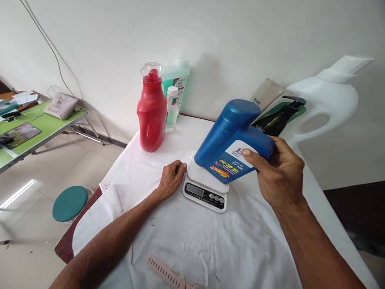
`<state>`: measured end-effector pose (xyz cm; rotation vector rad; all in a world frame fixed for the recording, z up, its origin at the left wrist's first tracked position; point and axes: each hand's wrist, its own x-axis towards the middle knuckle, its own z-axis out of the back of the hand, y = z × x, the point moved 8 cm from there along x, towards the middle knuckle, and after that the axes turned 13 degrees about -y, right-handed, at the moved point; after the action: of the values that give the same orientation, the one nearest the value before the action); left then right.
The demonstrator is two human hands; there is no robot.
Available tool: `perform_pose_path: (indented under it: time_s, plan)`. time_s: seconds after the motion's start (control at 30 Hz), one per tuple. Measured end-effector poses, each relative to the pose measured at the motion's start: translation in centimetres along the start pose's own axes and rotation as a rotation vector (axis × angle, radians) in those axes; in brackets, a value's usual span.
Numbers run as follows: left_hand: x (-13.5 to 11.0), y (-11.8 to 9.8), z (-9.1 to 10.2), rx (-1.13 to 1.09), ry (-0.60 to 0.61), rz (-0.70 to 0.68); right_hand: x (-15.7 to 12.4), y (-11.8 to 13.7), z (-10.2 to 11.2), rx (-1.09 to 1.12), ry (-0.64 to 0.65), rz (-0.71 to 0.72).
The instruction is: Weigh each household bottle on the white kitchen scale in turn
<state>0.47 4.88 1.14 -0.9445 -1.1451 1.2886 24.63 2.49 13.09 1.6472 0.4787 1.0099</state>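
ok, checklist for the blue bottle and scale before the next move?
1. Grip: right hand wraps the blue bottle, thumb on its label: ok.
2. Cap on the bottle: ok.
3. Bottle upright: it is tilted: not ok.
4. Bottle's lower edge resting on the scale: cannot tell.
5. Left hand off the scale: curled on the white cloth right beside it, contact unclear: cannot tell.
6. Display reading: faces the person, digits too small: cannot tell.

Right hand (278, 170) tilts blue bottle (233, 138) over scale (206, 186) (display unreadable).
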Motion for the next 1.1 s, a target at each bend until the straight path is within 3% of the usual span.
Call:
perform_pose_path:
  time_s: [0.27,0.4,0.53,0.6,0.7,0.8,1.1]
  plan:
    - [-0.1,-0.2,0.2,-0.018,-0.005,-0.001,-0.3,1.1,0.2,-0.033,0.048,-0.012]
    - [-0.1,-0.2,0.2,-0.025,-0.004,0.005,-0.8,1.1,3.4,0.079,-0.104,-0.026]
    - [-0.1,-0.2,0.2,-0.030,-0.007,0.009,-4.3,-3.0,7.3,0.162,-0.330,-0.298]
    - [-0.1,-0.3,0.2,-0.032,-0.004,0.008,-7.2,-5.6,8.0,0.160,-0.345,-0.464]
    - [-0.1,-0.3,0.3,-0.034,-0.004,0.012,-10.9,-8.3,8.2,0.149,-0.336,-0.577]
    - [-0.1,-0.3,0.2,-0.038,0.000,0.022,-12.5,-9.3,8.3,0.099,-0.325,-0.551]
    - [-0.2,-0.2,0.2,-0.038,-0.002,0.014,-12.6,-9.2,7.5,-0.104,-0.172,-0.382]
